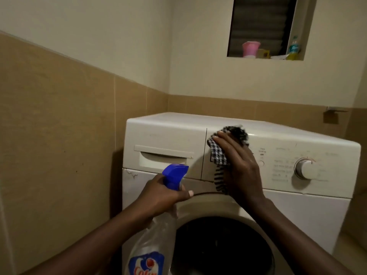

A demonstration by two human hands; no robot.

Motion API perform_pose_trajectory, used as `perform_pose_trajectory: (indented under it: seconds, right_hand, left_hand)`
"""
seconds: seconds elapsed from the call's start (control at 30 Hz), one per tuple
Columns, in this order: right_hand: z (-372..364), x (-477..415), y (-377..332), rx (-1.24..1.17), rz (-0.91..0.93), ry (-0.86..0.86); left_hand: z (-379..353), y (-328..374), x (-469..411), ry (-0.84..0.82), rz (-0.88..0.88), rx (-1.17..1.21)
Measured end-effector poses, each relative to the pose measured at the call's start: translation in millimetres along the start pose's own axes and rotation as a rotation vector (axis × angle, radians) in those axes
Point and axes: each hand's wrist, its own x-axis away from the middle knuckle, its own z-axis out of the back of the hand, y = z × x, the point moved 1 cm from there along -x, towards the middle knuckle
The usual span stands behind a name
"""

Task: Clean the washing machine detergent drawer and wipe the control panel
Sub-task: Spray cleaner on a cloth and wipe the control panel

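Note:
A white front-loading washing machine (pixel 297 211) stands against the tiled wall. Its detergent drawer (pixel 164 153) at the upper left is closed. My right hand (pixel 238 165) presses a black-and-white checked cloth (pixel 219 153) flat against the left end of the control panel (pixel 282 161), just right of the drawer. My left hand (pixel 160 195) grips the neck of a clear spray bottle (pixel 153 243) with a blue trigger head (pixel 174 175), held in front of the drawer's lower edge. A round white dial (pixel 305 168) sits on the panel to the right.
The dark round door opening (pixel 222 247) lies below my arms. Tan tiles cover the left wall (pixel 59 135), close to the machine. A wall niche (pixel 266 28) high up holds a pink cup (pixel 250 49) and a bottle (pixel 294 48).

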Motion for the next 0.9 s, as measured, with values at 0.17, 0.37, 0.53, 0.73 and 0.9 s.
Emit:
perform_pose_trajectory:
  seconds: [0.17, 0.37, 0.53, 0.73, 0.9]
  right_hand:
    - [-35.3, -18.5, -11.5, 0.106, 0.081, -0.167]
    - [-57.3, -5.6, -25.1, 0.168, 0.097, -0.256]
    - [-67.0, 40.5, -23.9, 0.233, 0.159, -0.311]
    - [-67.0, -5.3, -28.2, 0.190, 0.089, -0.227]
    - [-72.2, 11.8, -35.8, 0.193, -0.003, -0.240]
  left_hand:
    - [1.1, -11.0, 7.9, 0.059, -0.010, 0.073]
    - [8.0, -10.4, 7.3, 0.135, 0.012, 0.182]
    - [12.3, -7.8, 6.0, 0.145, -0.006, 0.187]
    - [11.2, -10.2, 8.5, 0.147, 0.006, 0.179]
    - [16.4, -14.7, 8.0, 0.176, 0.025, 0.207]
